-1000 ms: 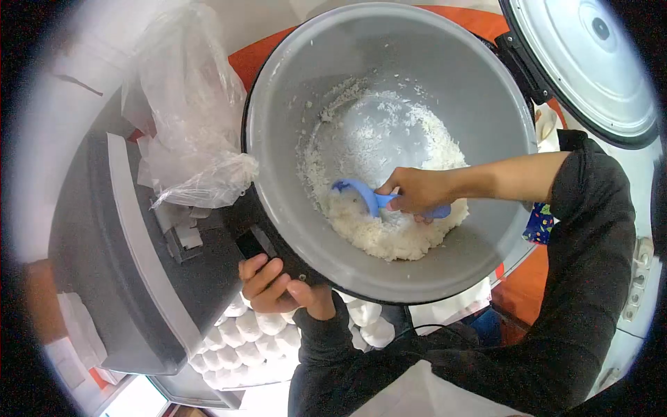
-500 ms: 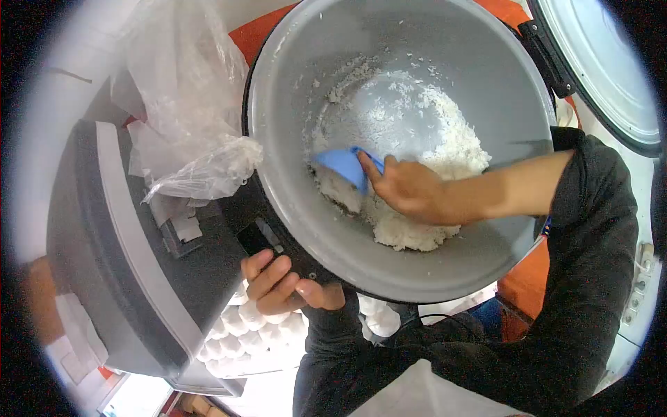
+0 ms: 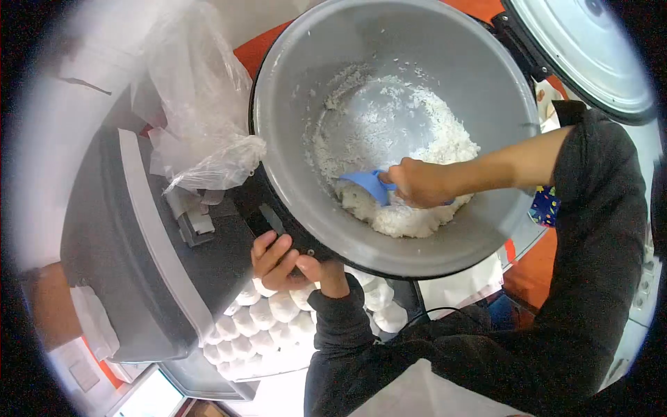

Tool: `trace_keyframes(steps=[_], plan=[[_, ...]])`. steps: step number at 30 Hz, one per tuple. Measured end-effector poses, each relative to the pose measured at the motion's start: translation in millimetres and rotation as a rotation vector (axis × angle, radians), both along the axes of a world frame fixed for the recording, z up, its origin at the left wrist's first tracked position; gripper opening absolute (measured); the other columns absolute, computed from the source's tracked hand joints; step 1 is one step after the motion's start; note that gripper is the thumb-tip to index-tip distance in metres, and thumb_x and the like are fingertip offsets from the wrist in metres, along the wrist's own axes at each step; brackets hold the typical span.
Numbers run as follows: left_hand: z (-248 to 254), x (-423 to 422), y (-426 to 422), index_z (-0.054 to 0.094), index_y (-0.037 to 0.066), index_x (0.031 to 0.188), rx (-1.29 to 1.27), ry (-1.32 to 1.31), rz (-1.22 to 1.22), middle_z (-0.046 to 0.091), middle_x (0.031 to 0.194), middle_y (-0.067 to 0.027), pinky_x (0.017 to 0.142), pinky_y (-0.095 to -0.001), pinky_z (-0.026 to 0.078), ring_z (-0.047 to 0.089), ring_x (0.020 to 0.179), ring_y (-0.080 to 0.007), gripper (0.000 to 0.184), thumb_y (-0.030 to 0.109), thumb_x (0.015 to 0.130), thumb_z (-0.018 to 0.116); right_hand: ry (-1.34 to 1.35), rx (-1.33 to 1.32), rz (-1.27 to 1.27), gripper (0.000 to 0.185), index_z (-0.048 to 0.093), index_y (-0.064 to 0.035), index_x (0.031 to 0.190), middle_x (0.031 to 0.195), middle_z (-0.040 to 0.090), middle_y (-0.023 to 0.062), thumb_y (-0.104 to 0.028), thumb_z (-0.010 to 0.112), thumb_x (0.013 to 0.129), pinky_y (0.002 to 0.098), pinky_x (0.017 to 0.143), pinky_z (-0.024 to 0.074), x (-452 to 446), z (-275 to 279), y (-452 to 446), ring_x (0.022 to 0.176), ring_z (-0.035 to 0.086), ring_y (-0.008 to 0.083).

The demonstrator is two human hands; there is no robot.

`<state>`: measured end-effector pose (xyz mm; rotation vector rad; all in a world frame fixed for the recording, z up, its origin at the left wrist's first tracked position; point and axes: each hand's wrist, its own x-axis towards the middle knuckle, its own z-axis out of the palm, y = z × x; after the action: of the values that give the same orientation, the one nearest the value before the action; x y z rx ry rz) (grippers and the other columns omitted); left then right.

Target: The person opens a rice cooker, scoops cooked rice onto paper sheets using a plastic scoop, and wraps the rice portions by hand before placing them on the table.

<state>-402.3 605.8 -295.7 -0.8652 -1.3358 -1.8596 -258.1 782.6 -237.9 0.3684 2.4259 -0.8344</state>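
Observation:
A large rice cooker with a grey inner pot [image 3: 299, 76] stands before me, cooked white rice [image 3: 410, 221] along its near and right sides and scattered grains on its bottom. Inside it, my right hand [image 3: 420, 183] is closed round the handle of a blue scoop [image 3: 366, 184], whose bowl rests in the rice at the near left. My left hand [image 3: 288, 265] has its fingers curled at the black outer front of the cooker, just below the rim beside the latch; part of its grip is hidden.
The cooker's lid [image 3: 583, 48] hangs open at the upper right. On the left are a crumpled clear plastic bag [image 3: 208, 132] and a dark grey appliance [image 3: 104, 250]. Several white egg-like rounds [image 3: 264, 320] lie below my left hand. A power strip [image 3: 646, 278] is at the far right.
My right hand has moved the scoop right and slightly down into the rice. My left hand stays at the cooker's front. The view has shifted, with the pot now higher.

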Motion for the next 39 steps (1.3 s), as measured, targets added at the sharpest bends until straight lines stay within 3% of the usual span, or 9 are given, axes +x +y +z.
trace_keyframes(steps=[10,12,15,22,29,33,35,38,39], plan=[[22,9,5,0.045,0.012,0.075,-0.175,-0.045,0.141,0.055,0.071,-0.0021,0.068,-0.035,0.042,0.057,0.072,-0.0229,0.02,0.03,0.079,0.054,-0.297,-0.474,-0.12,0.04,0.05,-0.0087,0.126,0.078,0.061,0.0222,-0.011,0.053,0.087,0.0374,0.054,0.0481,0,63,58,0.059,0.06,0.0331],[18,6,0,0.045,0.012,0.076,-0.236,-0.03,0.115,0.054,0.071,-0.0024,0.069,-0.0357,0.041,0.056,0.073,-0.0234,0.019,0.029,0.078,0.054,0.317,-0.218,0.277,0.046,0.042,-0.0083,0.132,0.075,0.06,0.0197,-0.009,0.049,0.087,0.0372,0.049,0.0479,1,27,73,0.054,0.059,0.0321],[9,7,-2,0.045,0.011,0.074,-0.237,-0.021,0.174,0.054,0.071,-0.0034,0.069,-0.0349,0.042,0.056,0.073,-0.0238,0.019,0.027,0.077,0.054,0.023,0.322,0.368,0.053,0.032,-0.0052,0.137,0.075,0.06,0.0206,-0.005,0.046,0.085,0.0405,0.052,0.0496,1,15,52,0.06,0.061,0.0335],[-3,3,-2,0.044,0.009,0.069,-0.057,-0.007,0.016,0.053,0.068,-0.0037,0.068,-0.035,0.045,0.055,0.072,-0.024,0.02,0.024,0.076,0.055,-0.031,0.087,0.076,0.05,0.037,-0.0007,0.133,0.081,0.059,0.0259,-0.001,0.045,0.083,0.0424,0.063,0.0503,-1,10,-2,0.069,0.062,0.0365],[16,4,3,0.044,0.01,0.073,-0.146,-0.003,0.033,0.054,0.074,-0.004,0.071,-0.0352,0.043,0.055,0.077,-0.0237,0.021,0.027,0.078,0.055,-0.216,-0.55,-0.215,0.036,0.05,-0.0133,0.126,0.065,0.047,0.003,-0.015,0.049,0.091,0.0268,0.038,0.0402,2,74,35,0.043,0.047,0.0119],[28,16,9,0.044,0.009,0.078,-0.174,-0.078,0.125,0.054,0.077,-0.0053,0.075,-0.0364,0.042,0.054,0.079,-0.0232,0.024,0.03,0.082,0.055,-0.211,-0.361,-0.14,0.041,0.047,-0.0057,0.127,0.068,0.052,0.0083,-0.01,0.051,0.087,0.0311,0.046,0.0452,4,93,10,0.051,0.054,0.0176],[22,13,12,0.044,0.009,0.078,-0.13,-0.086,0.086,0.053,0.078,-0.0058,0.076,-0.0368,0.042,0.054,0.079,-0.0232,0.024,0.03,0.082,0.054,0.17,0.25,0.291,0.051,0.041,0.0045,0.128,0.075,0.057,0.0169,-0.004,0.053,0.079,0.0362,0.057,0.0486,7,86,-20,0.066,0.06,0.0257],[23,21,12,0.043,0.007,0.079,-0.153,-0.176,0.085,0.051,0.08,-0.0072,0.078,-0.0374,0.043,0.053,0.081,-0.0236,0.023,0.028,0.082,0.053,0.368,0.297,0.22,0.059,0.035,0.0117,0.127,0.08,0.058,0.0243,0.0,0.054,0.073,0.0389,0.067,0.0489,23,100,-55,0.079,0.061,0.0325],[23,20,16,0.043,0.007,0.079,-0.117,-0.137,0.094,0.051,0.08,-0.0073,0.078,-0.0375,0.043,0.053,0.082,-0.0241,0.022,0.027,0.082,0.053,0.107,0.346,0.204,0.06,0.033,0.0122,0.128,0.082,0.058,0.0238,-0.001,0.055,0.074,0.0377,0.069,0.0494,17,132,-65,0.077,0.061,0.0325]])
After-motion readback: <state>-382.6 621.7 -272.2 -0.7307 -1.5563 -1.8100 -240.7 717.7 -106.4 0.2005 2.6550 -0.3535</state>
